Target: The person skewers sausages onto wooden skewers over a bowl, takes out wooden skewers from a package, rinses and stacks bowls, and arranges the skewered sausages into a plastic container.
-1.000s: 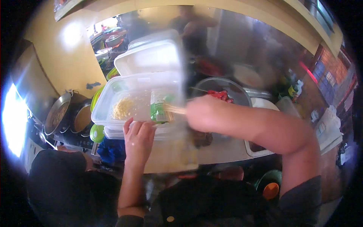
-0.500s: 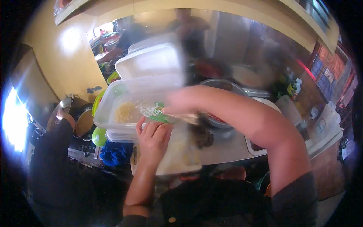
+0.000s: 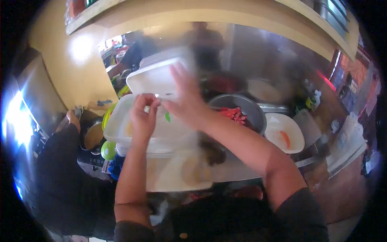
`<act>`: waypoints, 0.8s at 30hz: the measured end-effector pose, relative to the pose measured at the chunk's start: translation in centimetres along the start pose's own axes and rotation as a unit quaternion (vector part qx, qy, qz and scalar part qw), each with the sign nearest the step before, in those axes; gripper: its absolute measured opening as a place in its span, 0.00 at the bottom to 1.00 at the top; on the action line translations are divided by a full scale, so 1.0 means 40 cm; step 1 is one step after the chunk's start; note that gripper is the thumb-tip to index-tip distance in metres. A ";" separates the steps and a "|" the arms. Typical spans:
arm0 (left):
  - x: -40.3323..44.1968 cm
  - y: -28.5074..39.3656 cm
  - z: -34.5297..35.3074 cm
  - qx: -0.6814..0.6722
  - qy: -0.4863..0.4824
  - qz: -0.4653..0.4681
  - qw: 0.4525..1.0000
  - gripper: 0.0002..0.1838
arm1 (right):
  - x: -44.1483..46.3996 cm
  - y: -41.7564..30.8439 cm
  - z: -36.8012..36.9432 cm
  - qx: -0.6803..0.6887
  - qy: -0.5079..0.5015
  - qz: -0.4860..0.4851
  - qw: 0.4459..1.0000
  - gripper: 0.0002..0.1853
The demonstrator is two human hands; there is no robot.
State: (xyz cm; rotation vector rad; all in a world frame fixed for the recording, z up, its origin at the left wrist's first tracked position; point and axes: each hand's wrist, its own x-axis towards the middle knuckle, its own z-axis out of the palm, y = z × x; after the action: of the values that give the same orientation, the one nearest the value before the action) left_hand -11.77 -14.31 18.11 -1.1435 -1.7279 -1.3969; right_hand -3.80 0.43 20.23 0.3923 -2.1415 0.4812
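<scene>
Co-worker, far left of frame: dark sleeve (image 3: 60,151), hand (image 3: 73,119) at the edge of the stove area.
Pan: round dark metal pan with brown contents (image 3: 93,136), left of frame, just right of that sleeve.
Disc: round lime-green plastic piece (image 3: 109,150), beside the container's lower left corner.
Container: translucent whitish rectangular plastic container (image 3: 125,140), left of centre; long axis runs left to right across frame, open side up, right end hazy.
Contents: pale yellow heap (image 3: 129,128), at container's left, mostly hidden; small bright green scrap (image 3: 167,117) near its middle.
Left hand: left hand (image 3: 144,115) over container, fingers curled, thumb and index tips close together, pointing up and right; cannot tell if anything is pinched.
Tub: white rectangular plastic tub (image 3: 147,82), behind container, tipped with its hollow facing the camera; long axis left to right, right end higher.
Right hand: right hand (image 3: 185,97), centre, blurred, fingers spread and pointing up, thumb towards left fingertips; no hold visible.
Board: pale cutting board (image 3: 169,175), below container.
Bowl: round grey bowl (image 3: 256,115) with red pieces (image 3: 236,115), right of centre.
Dish: white rounded-square dish (image 3: 276,125), right; orange-red strip (image 3: 285,139) inside, long axis near vertical.
</scene>
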 end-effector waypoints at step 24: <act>0.226 0.318 -0.011 -0.513 0.065 -0.197 0.833 0.03 | -0.034 -0.011 -0.187 0.350 -0.108 0.022 0.930 0.55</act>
State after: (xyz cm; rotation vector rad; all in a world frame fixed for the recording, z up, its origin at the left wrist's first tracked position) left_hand -4.10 -11.86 31.51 -1.1468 -1.0807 -2.7677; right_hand 2.40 3.72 23.21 0.8208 -2.1309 1.2876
